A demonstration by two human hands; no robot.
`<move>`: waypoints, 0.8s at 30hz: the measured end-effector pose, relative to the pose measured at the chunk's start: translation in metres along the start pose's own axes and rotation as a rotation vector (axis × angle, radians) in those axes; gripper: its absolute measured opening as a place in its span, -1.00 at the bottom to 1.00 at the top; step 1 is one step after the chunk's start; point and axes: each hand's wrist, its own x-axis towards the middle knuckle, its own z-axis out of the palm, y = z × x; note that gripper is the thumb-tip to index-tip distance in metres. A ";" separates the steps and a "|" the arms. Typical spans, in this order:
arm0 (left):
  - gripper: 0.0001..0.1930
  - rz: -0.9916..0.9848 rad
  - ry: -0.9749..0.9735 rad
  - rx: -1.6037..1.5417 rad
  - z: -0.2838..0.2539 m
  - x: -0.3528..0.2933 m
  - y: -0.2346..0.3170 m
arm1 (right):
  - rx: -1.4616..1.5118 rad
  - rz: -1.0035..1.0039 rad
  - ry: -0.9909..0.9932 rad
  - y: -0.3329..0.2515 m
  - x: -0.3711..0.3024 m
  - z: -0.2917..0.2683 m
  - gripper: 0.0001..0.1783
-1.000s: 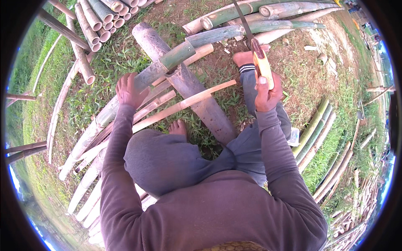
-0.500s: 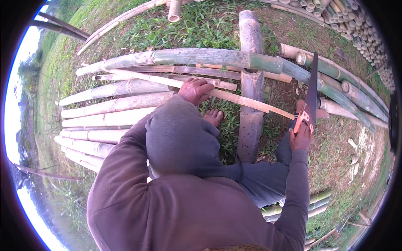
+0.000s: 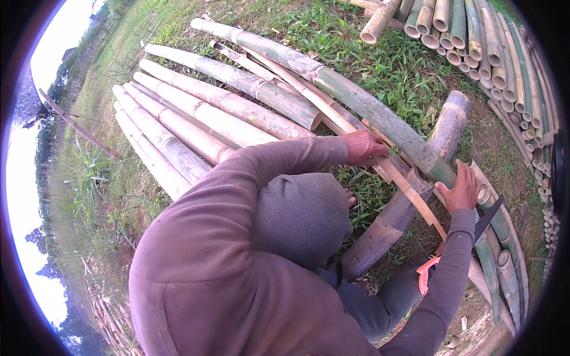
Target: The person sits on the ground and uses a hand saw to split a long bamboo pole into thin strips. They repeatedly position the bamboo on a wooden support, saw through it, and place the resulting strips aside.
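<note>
Grass point(image 3: 332, 38) surrounds the log point(image 3: 380, 228), your left hand point(image 3: 365, 148) pinches the slat point(image 3: 415, 199) crossing near side of the pole point(image 3: 356, 101), your right hand point(image 3: 463, 187) spreads wide at its right end, and carelessly dropping that forearm point(image 3: 439, 293) could snag the saw point(image 3: 425, 276) beneath.

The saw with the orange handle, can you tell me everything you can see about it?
The saw has a curved orange handle that might be plastic, and a dark blade that looks like metal. The right forearm hides its middle. The handle shows near the dark trousers; the blade slants toward the picture's upper right. Neither the left hand nor the right hand grips it. I can't tell what it rests on or touches.
</note>
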 end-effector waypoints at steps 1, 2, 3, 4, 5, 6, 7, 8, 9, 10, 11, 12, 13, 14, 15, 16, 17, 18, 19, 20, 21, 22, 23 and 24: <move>-0.52 -0.014 -0.054 0.015 -0.002 0.001 0.001 | 0.048 0.026 -0.096 -0.003 0.013 -0.005 -0.08; -0.52 -0.032 0.015 -0.069 -0.001 -0.003 0.005 | 0.088 0.089 -0.257 -0.005 0.020 -0.007 -0.09; -0.49 -0.064 0.093 -0.140 -0.002 -0.007 0.009 | 0.125 0.151 -0.345 -0.004 0.025 -0.008 -0.10; -0.45 -0.095 0.092 -0.218 -0.003 -0.011 0.011 | 0.063 0.061 -0.297 0.000 0.024 -0.006 -0.15; -0.36 -0.299 0.287 -0.462 -0.006 -0.016 0.010 | 0.047 0.015 -0.295 0.004 0.023 -0.004 -0.16; -0.26 -0.506 0.403 -0.711 -0.012 -0.021 0.004 | 0.029 -0.029 -0.232 0.007 0.019 0.001 -0.17; -0.16 -0.697 0.540 -0.948 -0.019 -0.025 -0.003 | 0.000 -0.055 -0.220 0.010 0.015 0.007 -0.18; -0.04 -0.873 0.708 -1.142 -0.024 -0.027 -0.012 | -0.019 -0.036 -0.209 0.010 0.012 0.012 -0.15; 0.09 -1.004 0.926 -1.325 -0.033 -0.026 -0.025 | -0.002 -0.002 -0.188 0.009 0.009 0.015 -0.13; 0.09 -1.059 1.007 -1.396 -0.040 -0.024 -0.039 | 0.000 0.044 -0.196 0.005 0.004 0.017 -0.12; 0.09 -1.097 1.111 -1.479 -0.047 -0.022 -0.053 | 0.014 0.092 -0.196 0.001 -0.001 0.014 -0.10; 0.09 -1.142 1.221 -1.562 -0.056 -0.022 -0.068 | 0.011 0.043 -0.157 -0.006 -0.008 0.009 -0.06; 0.07 -1.092 1.276 -1.526 -0.064 -0.024 -0.081 | -0.003 0.005 -0.085 -0.012 -0.014 0.002 -0.06; 0.06 -1.068 1.324 -1.503 -0.067 -0.026 -0.087 | -0.011 0.014 -0.040 -0.018 -0.029 -0.009 -0.07; 0.05 -1.051 1.373 -1.477 -0.071 -0.030 -0.092 | -0.010 -0.037 0.034 -0.023 -0.045 -0.023 -0.07; -0.08 -0.952 1.457 -1.527 -0.075 -0.033 -0.094 | -0.021 -0.041 0.092 -0.029 -0.059 -0.032 -0.07; -0.12 -0.961 1.470 -1.575 -0.076 -0.039 -0.091 | -0.009 -0.071 0.090 -0.034 -0.071 -0.038 -0.07; -0.16 -0.961 1.476 -1.621 -0.078 -0.046 -0.088 | 0.000 -0.084 0.104 -0.039 -0.082 -0.041 -0.07; -0.20 -0.940 1.488 -1.653 -0.081 -0.050 -0.084 | 0.011 -0.119 0.134 -0.042 -0.091 -0.041 -0.07; -0.30 -0.912 1.442 -1.647 -0.080 -0.059 -0.076 | 0.027 -0.105 0.136 -0.045 -0.098 -0.038 -0.07; -0.30 -0.932 1.435 -1.639 -0.081 -0.064 -0.071 | 0.045 -0.114 0.131 -0.047 -0.102 -0.032 -0.07; -0.30 -0.956 1.435 -1.622 -0.080 -0.071 -0.065 | 0.078 -0.114 0.104 -0.049 -0.104 -0.025 -0.07; -0.30 -1.004 1.441 -1.609 -0.080 -0.081 -0.059 | 0.093 -0.143 0.125 -0.051 -0.103 -0.018 -0.06; -0.26 -1.003 1.492 -1.568 -0.082 -0.090 -0.058 | 0.121 -0.164 0.134 -0.054 -0.099 -0.011 -0.06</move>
